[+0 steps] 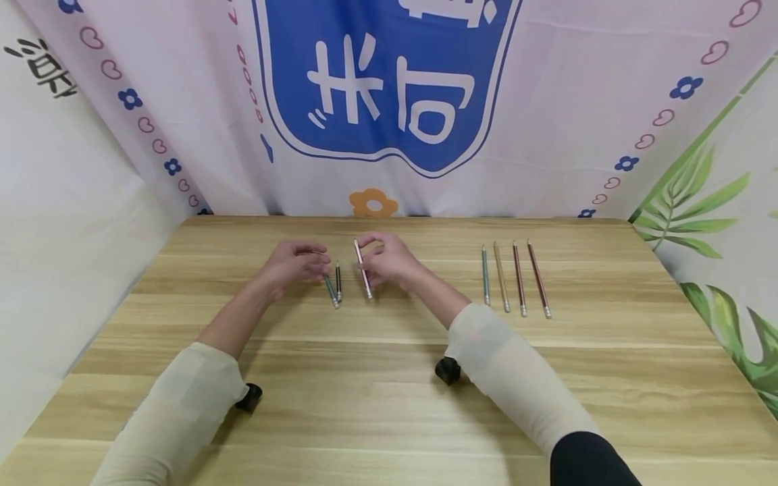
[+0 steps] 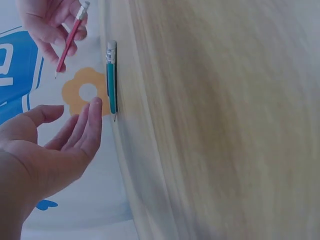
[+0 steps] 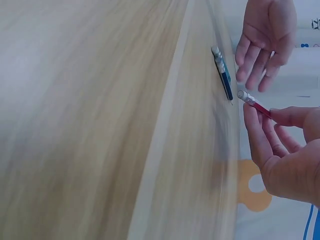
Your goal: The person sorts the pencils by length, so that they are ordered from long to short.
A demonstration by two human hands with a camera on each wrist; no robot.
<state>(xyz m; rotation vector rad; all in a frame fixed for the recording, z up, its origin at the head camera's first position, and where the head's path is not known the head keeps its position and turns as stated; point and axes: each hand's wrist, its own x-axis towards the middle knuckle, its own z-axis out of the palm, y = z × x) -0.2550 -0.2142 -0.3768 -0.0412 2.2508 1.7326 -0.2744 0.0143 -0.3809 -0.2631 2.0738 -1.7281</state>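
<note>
My right hand (image 1: 389,260) pinches a red pencil (image 3: 261,108) between thumb and fingers, its white eraser end pointing down toward me in the head view. To its left, a green pencil (image 2: 111,87) and a black pencil (image 1: 338,278) lie on the table, their eraser ends close together. My left hand (image 2: 62,142) is beside these two, fingers loosely extended and holding nothing. In the head view its fingertips overlap the upper end of the green pencil, while the left wrist view shows space between palm and pencils.
On the wooden table (image 1: 365,405), a row of pencils stands apart at the right: a teal pencil (image 1: 485,277), a natural-yellow pencil (image 1: 502,278) and two dark red pencils (image 1: 538,280). A printed curtain (image 1: 547,135) hangs behind the far table edge.
</note>
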